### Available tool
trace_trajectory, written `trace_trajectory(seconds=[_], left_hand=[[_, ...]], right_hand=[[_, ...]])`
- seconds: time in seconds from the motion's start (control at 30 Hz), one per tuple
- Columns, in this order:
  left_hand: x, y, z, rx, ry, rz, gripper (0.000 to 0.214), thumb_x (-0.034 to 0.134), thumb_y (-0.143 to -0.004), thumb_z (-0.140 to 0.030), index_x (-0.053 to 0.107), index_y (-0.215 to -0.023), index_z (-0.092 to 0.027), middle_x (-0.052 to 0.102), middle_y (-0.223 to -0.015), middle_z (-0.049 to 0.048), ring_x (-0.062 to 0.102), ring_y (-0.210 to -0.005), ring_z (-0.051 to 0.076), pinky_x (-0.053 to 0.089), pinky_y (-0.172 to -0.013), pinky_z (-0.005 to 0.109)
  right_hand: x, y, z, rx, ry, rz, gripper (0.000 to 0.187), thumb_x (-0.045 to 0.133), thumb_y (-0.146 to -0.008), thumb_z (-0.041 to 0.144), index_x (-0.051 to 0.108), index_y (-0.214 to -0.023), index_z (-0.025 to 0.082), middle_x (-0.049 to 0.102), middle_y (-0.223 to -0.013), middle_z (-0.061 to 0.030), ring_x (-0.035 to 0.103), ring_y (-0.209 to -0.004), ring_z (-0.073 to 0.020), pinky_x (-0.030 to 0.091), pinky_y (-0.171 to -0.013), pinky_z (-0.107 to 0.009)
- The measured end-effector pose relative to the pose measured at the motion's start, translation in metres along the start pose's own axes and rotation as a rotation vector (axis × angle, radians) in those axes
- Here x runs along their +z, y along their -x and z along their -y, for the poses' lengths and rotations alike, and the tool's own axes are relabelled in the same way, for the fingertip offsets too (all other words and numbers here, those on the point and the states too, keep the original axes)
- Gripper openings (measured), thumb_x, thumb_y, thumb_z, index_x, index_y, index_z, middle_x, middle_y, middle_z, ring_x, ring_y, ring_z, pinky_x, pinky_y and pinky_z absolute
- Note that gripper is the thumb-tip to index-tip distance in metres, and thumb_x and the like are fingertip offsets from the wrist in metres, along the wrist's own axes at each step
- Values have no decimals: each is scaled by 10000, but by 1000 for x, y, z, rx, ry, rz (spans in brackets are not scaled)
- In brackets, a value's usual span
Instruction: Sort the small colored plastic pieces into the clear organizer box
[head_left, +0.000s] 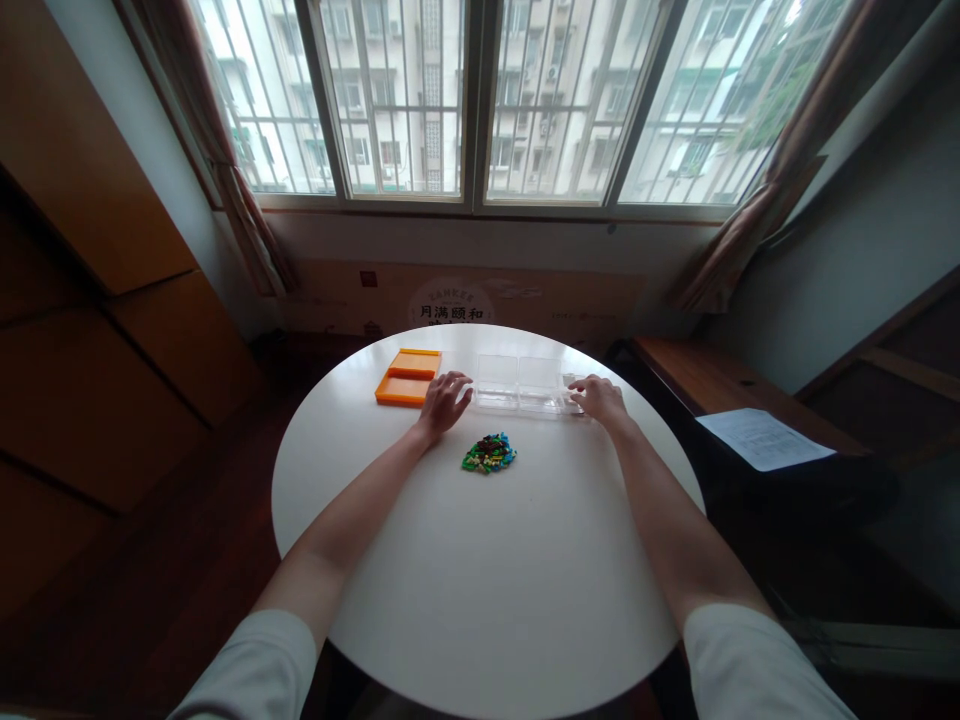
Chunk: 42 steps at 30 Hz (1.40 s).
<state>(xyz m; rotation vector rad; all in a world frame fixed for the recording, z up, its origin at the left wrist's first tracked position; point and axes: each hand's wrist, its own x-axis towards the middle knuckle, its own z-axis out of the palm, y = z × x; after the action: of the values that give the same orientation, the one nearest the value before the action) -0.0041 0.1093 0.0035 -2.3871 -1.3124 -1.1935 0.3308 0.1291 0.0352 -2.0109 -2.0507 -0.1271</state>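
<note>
My left hand (445, 402) hovers or rests, I cannot tell which, between an orange tray (391, 386) and a row of clear plastic boxes (498, 398). Its fingers are apart, curved, with nothing in them. At the right end of the row, my right hand (598, 399) has its thumb and fingers on the last clear box; its exact grip is partly hidden. Two transparent lids (540, 372) stand raised along the row. Nearer to me lies a small pile of green, blue, brown, yellow and tan pieces (489, 453).
Everything stands on a white round table (495, 580). A printed sheet (763, 439) lies on the brown wooden furniture (739, 382) at the right. Behind the table are a large printed board (592, 295) and barred windows. Wooden cabinets (127, 370) stand at the left.
</note>
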Motion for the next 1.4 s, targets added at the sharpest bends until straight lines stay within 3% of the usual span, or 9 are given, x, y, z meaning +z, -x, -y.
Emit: trace_trajectory(seconds=[0.2, 0.3, 0.4, 0.5, 0.67, 0.8, 1.0, 1.27, 1.4], left_hand=[[-2, 0, 0, -29, 66, -72, 215, 421, -904, -284, 581, -1008, -185, 591, -995, 65, 538, -961, 197, 404, -854, 352], [-5, -5, 4, -39, 115, -123, 203, 420, -903, -271, 584, -980, -181, 596, -960, 64, 545, -942, 189, 422, -844, 344], [-11, -13, 10, -87, 190, -192, 206, 406, -904, -259, 589, -931, -168, 595, -901, 62, 559, -863, 170, 456, -797, 320], [-17, -21, 13, -136, 265, -211, 225, 388, -905, -253, 594, -893, -165, 591, -868, 60, 565, -790, 154, 482, -689, 282], [-24, -26, 4, -55, 277, -147, 222, 400, -893, -233, 610, -868, -165, 572, -874, 59, 559, -821, 151, 493, -686, 272], [-31, -20, -5, 66, 243, -40, 199, 426, -886, -230, 614, -859, -172, 566, -885, 59, 557, -826, 150, 493, -737, 292], [-36, 17, -2, 191, 165, 99, 165, 457, -876, -232, 615, -889, -188, 573, -908, 61, 567, -854, 158, 490, -772, 313], [-37, 37, 10, 66, 195, 109, 179, 445, -878, -240, 615, -884, -184, 569, -878, 55, 574, -806, 145, 496, -721, 277], [-39, 37, 6, 93, 165, 158, 163, 459, -869, -234, 614, -889, -188, 578, -875, 52, 576, -791, 145, 488, -720, 275]], right_hand=[[-20, 9, 36, -123, -237, -131, 282, 500, -840, 304, 669, -1021, 167, 624, -941, -98, 601, -824, -202, 456, -765, -330], [-21, 29, 72, -425, -416, 15, 351, 510, -846, 398, 637, -1075, 166, 613, -1000, -111, 615, -867, -202, 467, -808, -328], [-11, 59, 105, -554, -468, 174, 589, 539, -790, 534, 495, -1269, 192, 541, -1201, -141, 541, -1094, -256, 431, -917, -375], [4, 89, 130, -497, -422, 243, 825, 544, -732, 623, 331, -1384, 164, 405, -1361, -183, 381, -1262, -322, 345, -1007, -433], [22, 117, 160, -326, -314, 203, 965, 532, -677, 694, 254, -1411, 132, 269, -1445, -201, 172, -1343, -400, 176, -1067, -530], [27, 121, 170, -330, -292, 144, 905, 503, -718, 669, 263, -1403, 129, 268, -1443, -205, 172, -1347, -384, 169, -1070, -520], [33, 111, 173, -459, -313, 85, 569, 477, -806, 554, 480, -1255, 206, 376, -1383, -150, 277, -1311, -320, 222, -1058, -480], [42, 84, 185, -536, -373, 14, 299, 501, -848, 308, 580, -1113, 197, 504, -1256, -122, 420, -1212, -234, 301, -1018, -384], [40, 83, 184, -540, -408, -16, 340, 497, -851, 369, 588, -1123, 185, 543, -1220, -125, 468, -1168, -242, 337, -985, -373]])
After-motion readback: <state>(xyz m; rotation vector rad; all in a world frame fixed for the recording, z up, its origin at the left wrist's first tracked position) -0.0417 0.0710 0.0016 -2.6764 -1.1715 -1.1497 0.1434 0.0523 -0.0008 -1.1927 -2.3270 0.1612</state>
